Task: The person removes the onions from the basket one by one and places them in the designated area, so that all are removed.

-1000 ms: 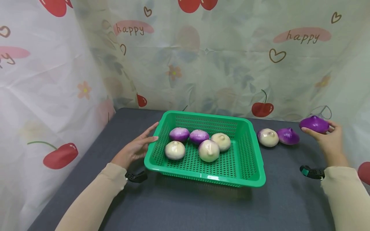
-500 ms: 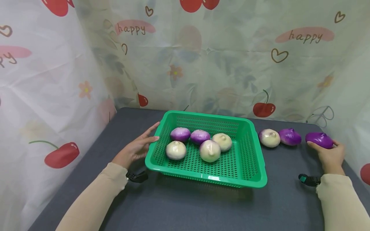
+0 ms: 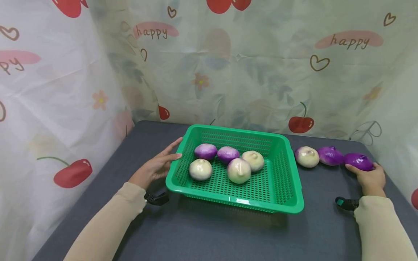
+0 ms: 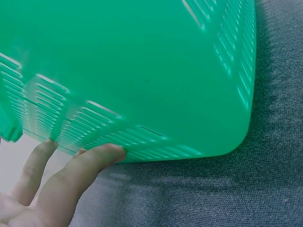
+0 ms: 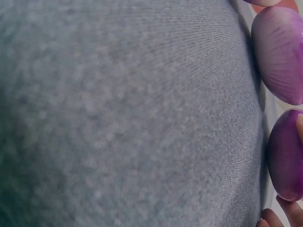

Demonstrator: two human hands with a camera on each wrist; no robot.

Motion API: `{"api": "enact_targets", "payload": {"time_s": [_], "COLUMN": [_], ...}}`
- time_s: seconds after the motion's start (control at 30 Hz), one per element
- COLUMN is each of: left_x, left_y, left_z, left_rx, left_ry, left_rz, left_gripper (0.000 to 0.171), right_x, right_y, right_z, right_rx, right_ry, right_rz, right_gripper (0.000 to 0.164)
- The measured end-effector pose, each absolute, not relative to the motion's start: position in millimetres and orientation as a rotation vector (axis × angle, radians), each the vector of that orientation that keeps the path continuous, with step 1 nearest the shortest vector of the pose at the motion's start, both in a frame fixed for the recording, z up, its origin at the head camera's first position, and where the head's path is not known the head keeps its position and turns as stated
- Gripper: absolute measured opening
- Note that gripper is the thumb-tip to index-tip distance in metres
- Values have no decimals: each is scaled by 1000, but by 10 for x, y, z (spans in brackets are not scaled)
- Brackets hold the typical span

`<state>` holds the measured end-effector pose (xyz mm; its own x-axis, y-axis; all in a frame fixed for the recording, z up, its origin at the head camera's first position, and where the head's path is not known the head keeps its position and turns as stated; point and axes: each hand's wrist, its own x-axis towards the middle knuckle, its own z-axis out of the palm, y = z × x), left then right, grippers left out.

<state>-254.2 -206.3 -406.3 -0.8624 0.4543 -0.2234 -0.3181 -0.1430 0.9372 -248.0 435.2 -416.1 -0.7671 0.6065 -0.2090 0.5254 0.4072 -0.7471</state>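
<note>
At the far right of the table, my right hand (image 3: 373, 180) holds a deep purple onion (image 3: 358, 161), thumb on its near side and fingers around its right side. This onion sits at the end of a row, close beside another purple onion (image 3: 330, 156) and a whitish onion (image 3: 307, 157). The right wrist view catches the held onion (image 5: 285, 156) at its right edge, fingertips against it. My left hand (image 3: 153, 168) touches the left side of a green plastic basket (image 3: 235, 203), fingers extended; in the left wrist view, fingertips (image 4: 113, 152) rest against its slotted outer wall.
Several onions lie in the basket, including a purple one (image 3: 228, 155) and a whitish one (image 3: 239, 171). The dark grey table (image 3: 228, 235) is bounded at the back by a printed curtain (image 3: 248, 79), with more curtain at both sides.
My right hand has lowered the purple onion from above the table's right rear to the row's end, then shifted it left against its neighbour. The left hand stays at the basket.
</note>
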Motion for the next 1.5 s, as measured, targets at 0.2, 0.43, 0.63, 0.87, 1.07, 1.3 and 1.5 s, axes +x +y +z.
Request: {"api": "enact_targets", "payload": {"time_s": [0.2,0.43,0.63,0.87,1.07,1.3,1.5], "left_x": [-2545,-2541,-2541,-2540,-2536,-2528,-2537], "left_y": [-2059,-2061,-2059,-2060,-2060,-2061,-2062], "left_z": [-4054,-4055,-4065,-4071,-4066,-4061,-4069], "left_rx": [143,134,142,150,148,152,146], "left_ry": [1639,1636,1636,1654,1652,1642,1648], "left_rz": [2049,2051,2056,2051,2048,2051,2050], "left_gripper": [70,70,71,70,70,70,70], "right_x": [-2484,-2512,-2480,-2457,-2451,-2444,-2456], "right_y": [4352,4388,4385,4398,4410,4410,4447], "right_z": [-4164,-4190,-4183,-4160,-4162,-4163,-4135], "right_rx": [-1042,-1049,-1048,-1011,-989,-969,-921], "right_ry": [-2580,-2582,-2585,-2599,-2615,-2617,-2608], "right_rz": [1278,1299,1321,1333,1340,1336,1421], "right_gripper": [98,100,102,107,108,108,111]}}
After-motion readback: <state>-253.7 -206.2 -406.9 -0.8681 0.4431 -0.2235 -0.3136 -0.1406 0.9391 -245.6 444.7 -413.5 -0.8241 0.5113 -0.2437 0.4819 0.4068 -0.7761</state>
